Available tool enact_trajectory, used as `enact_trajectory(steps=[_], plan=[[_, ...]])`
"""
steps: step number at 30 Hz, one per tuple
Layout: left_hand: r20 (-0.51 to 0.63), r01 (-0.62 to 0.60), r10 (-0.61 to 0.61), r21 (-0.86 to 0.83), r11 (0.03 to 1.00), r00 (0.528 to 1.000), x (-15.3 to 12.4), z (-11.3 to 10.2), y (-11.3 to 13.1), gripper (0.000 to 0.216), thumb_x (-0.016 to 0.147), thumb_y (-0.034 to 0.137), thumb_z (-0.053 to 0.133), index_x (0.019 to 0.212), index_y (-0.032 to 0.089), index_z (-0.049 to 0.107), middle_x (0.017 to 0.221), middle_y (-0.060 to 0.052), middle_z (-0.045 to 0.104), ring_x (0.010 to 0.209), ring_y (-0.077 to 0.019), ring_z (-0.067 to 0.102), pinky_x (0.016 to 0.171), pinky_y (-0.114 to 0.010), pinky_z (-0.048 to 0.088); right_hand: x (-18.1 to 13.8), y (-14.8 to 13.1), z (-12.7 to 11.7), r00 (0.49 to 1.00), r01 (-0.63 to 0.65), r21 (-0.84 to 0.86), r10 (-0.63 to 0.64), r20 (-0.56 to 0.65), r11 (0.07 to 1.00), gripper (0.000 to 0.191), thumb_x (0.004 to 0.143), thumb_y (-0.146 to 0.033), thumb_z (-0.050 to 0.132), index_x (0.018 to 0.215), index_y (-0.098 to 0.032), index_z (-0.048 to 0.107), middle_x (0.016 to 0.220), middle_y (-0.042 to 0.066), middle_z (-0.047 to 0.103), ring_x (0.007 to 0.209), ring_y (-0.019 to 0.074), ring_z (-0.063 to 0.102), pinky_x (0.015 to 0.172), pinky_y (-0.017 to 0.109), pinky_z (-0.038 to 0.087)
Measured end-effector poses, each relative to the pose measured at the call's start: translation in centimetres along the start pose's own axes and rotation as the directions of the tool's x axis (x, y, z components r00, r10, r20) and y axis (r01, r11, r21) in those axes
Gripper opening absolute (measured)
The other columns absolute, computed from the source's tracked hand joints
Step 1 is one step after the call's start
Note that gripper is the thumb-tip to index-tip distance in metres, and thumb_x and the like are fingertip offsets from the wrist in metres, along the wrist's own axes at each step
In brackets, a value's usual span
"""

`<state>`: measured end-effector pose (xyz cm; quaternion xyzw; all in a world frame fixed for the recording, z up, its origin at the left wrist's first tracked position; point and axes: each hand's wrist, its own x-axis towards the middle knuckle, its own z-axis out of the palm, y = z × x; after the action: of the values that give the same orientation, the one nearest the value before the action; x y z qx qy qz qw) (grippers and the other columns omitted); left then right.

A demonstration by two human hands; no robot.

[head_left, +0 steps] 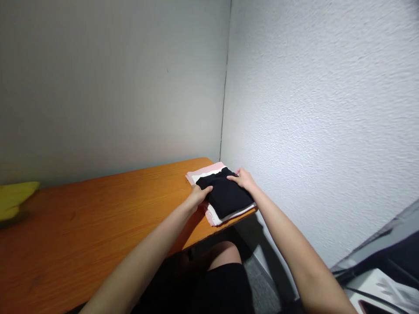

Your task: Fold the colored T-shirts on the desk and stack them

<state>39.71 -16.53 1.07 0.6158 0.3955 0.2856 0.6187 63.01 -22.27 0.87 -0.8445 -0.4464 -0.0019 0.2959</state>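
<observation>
A folded black garment (231,198) lies on top of a stack at the table's right end. Beneath it show the edges of a white folded cloth (214,216) and a pink one (209,168). My left hand (198,194) grips the garment's left edge, thumb on top and fingers hidden at the side. On the far right edge, my right hand (242,179) pinches the same black fabric between thumb and fingers. The stack rests flat, close to the table's front edge.
The orange-brown wooden table (108,218) stretches left along a grey wall (114,87). A textured white wall (321,109) rises close on the right. Yellow fabric (16,198) lies at the far left. A white box-like object (376,283) with a dark cable stands low at right.
</observation>
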Motion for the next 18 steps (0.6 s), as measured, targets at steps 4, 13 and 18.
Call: enact_trajectory(steps=[4,13,18], plan=[[-0.037,0.020,-0.019,0.034,0.999,0.999,0.5,0.0,-1.0,0.057,0.074,0.040,0.077,0.119,0.015,0.053,0.092,-0.012,0.070,0.081,-0.0252,0.069,0.061,-0.034,0.058,-0.7,0.9,2.2,0.998,-0.037,-0.013,0.038,0.058,0.999,0.048,0.078,-0.057,0.068,0.101,-0.017,0.053,0.097,0.011,0.066,0.090,0.0270,0.064,0.070,0.031,0.045],[-0.236,-0.169,0.242,0.292,0.941,0.941,-0.5,-0.6,1.1,0.050,0.082,0.033,0.066,0.124,0.015,0.045,0.131,-0.017,0.049,0.130,-0.0312,0.043,0.104,-0.046,0.039,-2.5,-1.5,-0.7,0.980,0.173,-0.287,-0.195,-0.049,0.942,0.046,0.088,-0.051,0.058,0.115,-0.014,0.054,0.107,0.019,0.063,0.102,0.0328,0.059,0.084,0.041,0.045],[0.293,-0.581,0.607,0.735,0.351,0.738,-3.3,0.4,1.7,0.035,0.095,0.032,0.041,0.125,0.019,0.052,0.140,-0.011,0.050,0.135,-0.0244,0.036,0.115,-0.044,0.024,-3.8,-3.6,0.6,0.903,0.429,-0.239,-0.413,0.117,0.871,0.040,0.095,-0.038,0.042,0.129,-0.022,0.054,0.134,0.012,0.054,0.125,0.0315,0.046,0.102,0.046,0.037]])
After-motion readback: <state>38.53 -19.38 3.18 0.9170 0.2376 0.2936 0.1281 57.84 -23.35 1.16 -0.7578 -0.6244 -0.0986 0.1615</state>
